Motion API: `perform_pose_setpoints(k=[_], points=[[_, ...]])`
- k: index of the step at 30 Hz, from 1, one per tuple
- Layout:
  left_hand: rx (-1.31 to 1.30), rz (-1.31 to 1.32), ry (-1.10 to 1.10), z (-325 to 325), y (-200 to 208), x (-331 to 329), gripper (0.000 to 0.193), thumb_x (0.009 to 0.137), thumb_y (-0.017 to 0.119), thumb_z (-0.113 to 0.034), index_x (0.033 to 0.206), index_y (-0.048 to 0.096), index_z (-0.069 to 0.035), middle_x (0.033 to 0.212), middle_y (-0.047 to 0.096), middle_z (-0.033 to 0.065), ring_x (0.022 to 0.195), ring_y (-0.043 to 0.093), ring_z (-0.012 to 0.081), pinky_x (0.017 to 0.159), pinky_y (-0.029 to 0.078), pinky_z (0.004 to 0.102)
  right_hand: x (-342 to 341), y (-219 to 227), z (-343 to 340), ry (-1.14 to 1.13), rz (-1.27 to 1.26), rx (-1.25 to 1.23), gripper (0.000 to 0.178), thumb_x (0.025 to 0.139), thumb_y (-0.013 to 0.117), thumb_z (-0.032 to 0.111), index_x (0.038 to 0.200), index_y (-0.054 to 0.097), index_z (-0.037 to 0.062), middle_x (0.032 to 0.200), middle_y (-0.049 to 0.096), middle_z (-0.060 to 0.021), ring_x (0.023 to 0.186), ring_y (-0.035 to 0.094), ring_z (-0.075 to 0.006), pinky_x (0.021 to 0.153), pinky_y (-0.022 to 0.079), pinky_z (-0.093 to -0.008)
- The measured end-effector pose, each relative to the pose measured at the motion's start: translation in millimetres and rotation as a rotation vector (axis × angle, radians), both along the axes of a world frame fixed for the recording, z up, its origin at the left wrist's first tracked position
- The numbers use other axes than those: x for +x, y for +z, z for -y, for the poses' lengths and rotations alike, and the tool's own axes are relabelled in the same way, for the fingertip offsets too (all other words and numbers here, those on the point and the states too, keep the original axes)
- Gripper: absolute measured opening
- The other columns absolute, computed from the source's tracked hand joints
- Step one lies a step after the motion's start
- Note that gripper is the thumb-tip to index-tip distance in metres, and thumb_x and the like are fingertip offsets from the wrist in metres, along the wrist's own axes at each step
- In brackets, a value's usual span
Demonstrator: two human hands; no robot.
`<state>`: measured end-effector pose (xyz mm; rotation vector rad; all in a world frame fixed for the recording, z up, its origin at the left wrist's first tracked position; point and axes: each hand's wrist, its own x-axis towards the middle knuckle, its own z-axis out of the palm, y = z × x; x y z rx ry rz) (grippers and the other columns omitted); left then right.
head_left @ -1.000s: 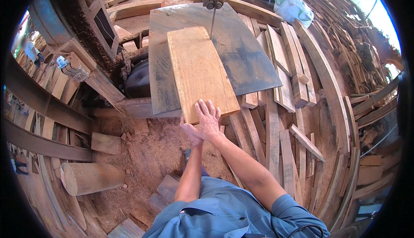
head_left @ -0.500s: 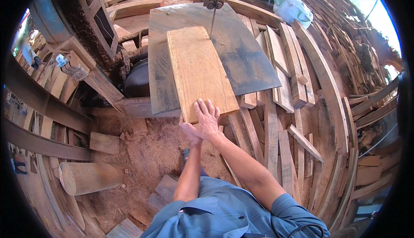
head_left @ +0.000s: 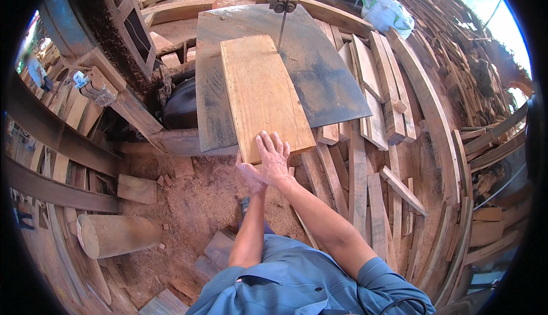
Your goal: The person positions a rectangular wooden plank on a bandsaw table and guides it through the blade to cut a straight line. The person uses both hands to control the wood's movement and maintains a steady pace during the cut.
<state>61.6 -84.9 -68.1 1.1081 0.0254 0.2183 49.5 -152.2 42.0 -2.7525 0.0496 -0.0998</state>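
Note:
A thick, pale wooden board lies lengthwise on the dark metal table of a band saw, its near end overhanging the table's front edge. The narrow saw blade comes down beside the board's far right corner, under the blade guide. My right hand rests on top of the near end with its fingers spread and straight. Below it, at the near left corner, my left hand grips the board's end; most of its fingers are hidden by the board and the right hand.
Sawn planks are heaped on the right, with a white bag behind them. The saw's rusty frame stands at left. A short log and a wood block lie on the sawdust-covered floor. A person is at the far left.

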Motion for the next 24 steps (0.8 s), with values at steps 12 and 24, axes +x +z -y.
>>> perform_pose_setpoints(k=[12,24], points=[[0.170,-0.001,0.068,-1.1,-0.6,-0.5,0.077,0.099,0.073,-0.024,0.157,0.024,-0.007,0.150,0.043,0.0184,0.135,0.051,0.0285,0.114,0.048,0.0456,2.1,2.5,-1.7,0.000,-0.018,0.009,0.112,0.082,0.066,0.075,0.163,0.035,0.0030,0.173,0.026,-0.0175,0.160,0.011,-0.0447,0.127,0.004,-0.0648],[-0.064,-0.065,0.039,1.6,14.3,-0.1,0.076,0.099,0.074,-0.024,0.155,0.026,-0.007,0.150,0.042,0.0184,0.136,0.051,0.0284,0.114,0.048,0.0462,3.1,0.4,-1.6,0.000,0.007,0.010,0.110,0.083,0.068,0.073,0.162,0.037,0.0039,0.173,0.027,-0.0167,0.160,0.012,-0.0448,0.126,0.005,-0.0658]])
